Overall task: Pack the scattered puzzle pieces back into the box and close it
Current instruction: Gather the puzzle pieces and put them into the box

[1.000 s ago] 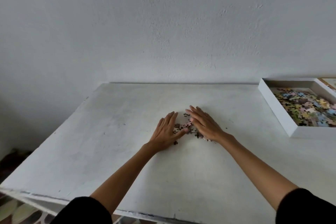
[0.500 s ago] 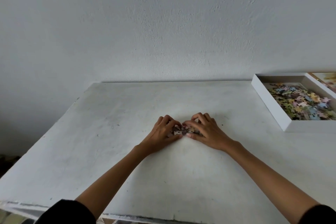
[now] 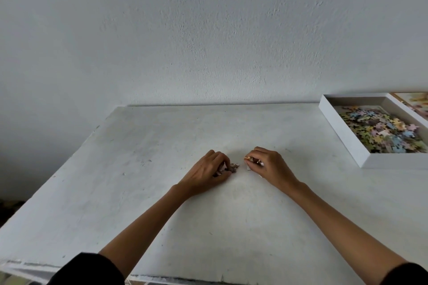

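White plaster wall (image 3: pixel 208 41) and a scuffed white table (image 3: pixel 139 192) frame a person bent over a tidy-up job, black sleeves (image 3: pixel 88 271) just showing at the bottom edge. Near the middle of the table both hands work the loose puzzle pieces (image 3: pixel 232 167). The left hand (image 3: pixel 206 173) has its fingers curled down over a small clump, a few dark pieces poking out at the fingertips and lying on the surface. The right hand (image 3: pixel 271 166), a little apart from it, has its thumb and fingers closed on several pieces, with one pale piece on the table just beneath.

The curled, raking grip looks suited to flat cardboard that is hard to lift singly: bunching the pieces lets each hand carry a clump in one go.

Well off to the right, at the table's far corner, the open white box (image 3: pixel 340 129) sits flat with a heap of pastel pieces (image 3: pixel 382 129) already in it. Its place beside the work area keeps the drop short and leaves sweeping room. A printed sheet (image 3: pixel 416 102) shows beyond the box at the frame's edge; whether it is the lid cannot be told. Judged from this, packing is nearly done, and closing is not yet begun.
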{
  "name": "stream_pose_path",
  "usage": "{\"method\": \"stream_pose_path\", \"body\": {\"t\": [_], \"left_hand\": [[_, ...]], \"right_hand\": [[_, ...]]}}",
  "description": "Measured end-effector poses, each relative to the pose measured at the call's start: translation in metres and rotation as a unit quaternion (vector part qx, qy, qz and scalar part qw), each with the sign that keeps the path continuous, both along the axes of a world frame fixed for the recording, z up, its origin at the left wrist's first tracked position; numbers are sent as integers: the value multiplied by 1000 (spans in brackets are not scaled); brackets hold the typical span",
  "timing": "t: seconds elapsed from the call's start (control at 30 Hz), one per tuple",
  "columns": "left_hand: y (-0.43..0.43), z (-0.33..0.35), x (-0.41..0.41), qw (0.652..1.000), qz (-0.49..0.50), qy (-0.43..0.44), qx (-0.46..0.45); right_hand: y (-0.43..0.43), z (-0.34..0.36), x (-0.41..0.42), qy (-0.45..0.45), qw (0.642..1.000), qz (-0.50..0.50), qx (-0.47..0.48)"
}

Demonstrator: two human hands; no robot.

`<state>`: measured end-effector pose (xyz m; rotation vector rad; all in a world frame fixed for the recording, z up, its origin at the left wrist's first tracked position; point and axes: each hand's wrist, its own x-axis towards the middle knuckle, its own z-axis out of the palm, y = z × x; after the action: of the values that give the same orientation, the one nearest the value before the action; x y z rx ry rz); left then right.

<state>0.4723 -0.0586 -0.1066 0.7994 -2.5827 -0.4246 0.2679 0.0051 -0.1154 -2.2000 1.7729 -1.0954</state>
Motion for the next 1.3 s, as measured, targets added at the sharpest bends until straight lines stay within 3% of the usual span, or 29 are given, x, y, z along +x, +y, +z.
{"method": "stream_pose_path", "body": {"t": [0.2, 0.43, 0.83, 1.3], "left_hand": [[-2, 2, -4, 1000, -10, 27, -2], [-6, 9, -27, 990, 19, 138, 24], [2, 79, -186, 970, -79, 227, 31], [30, 78, -379, 966, -142, 214, -23]], "right_hand": [[-3, 1, -4, -110, 994, -6, -8], [-4, 31, -30, -148, 987, -27, -65], [8, 88, -163, -116, 981, -90, -128], [28, 91, -339, -63, 985, -132, -90]]}}
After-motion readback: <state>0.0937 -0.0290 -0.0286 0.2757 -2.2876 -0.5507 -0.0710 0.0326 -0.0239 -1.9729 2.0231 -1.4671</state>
